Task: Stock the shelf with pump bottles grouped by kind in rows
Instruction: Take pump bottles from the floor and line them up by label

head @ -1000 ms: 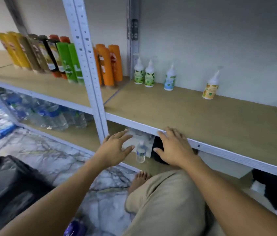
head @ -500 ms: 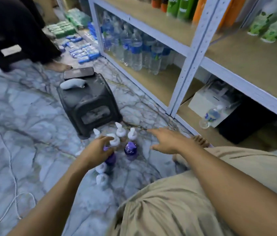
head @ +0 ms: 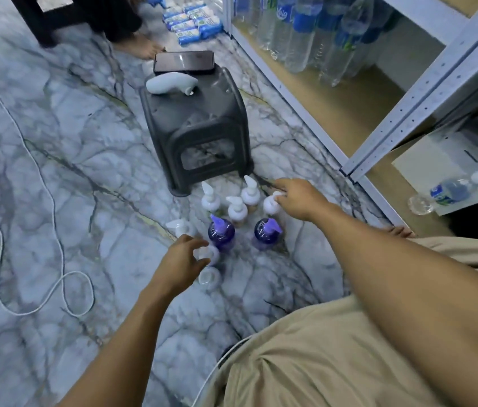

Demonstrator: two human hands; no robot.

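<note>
Head view — rounded white pump bottles (head: 236, 208) — veined marble floor (head: 55, 171)

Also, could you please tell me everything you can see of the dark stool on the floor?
The stool is dark grey, seemingly moulded plastic, with a rounded square top, splayed legs and a cut-out in the near side. It stands upright on the marble-patterned floor, near the shelf unit, just beyond the pump bottles. A phone lies flat on its far edge, a white object on its side beside that.
</note>
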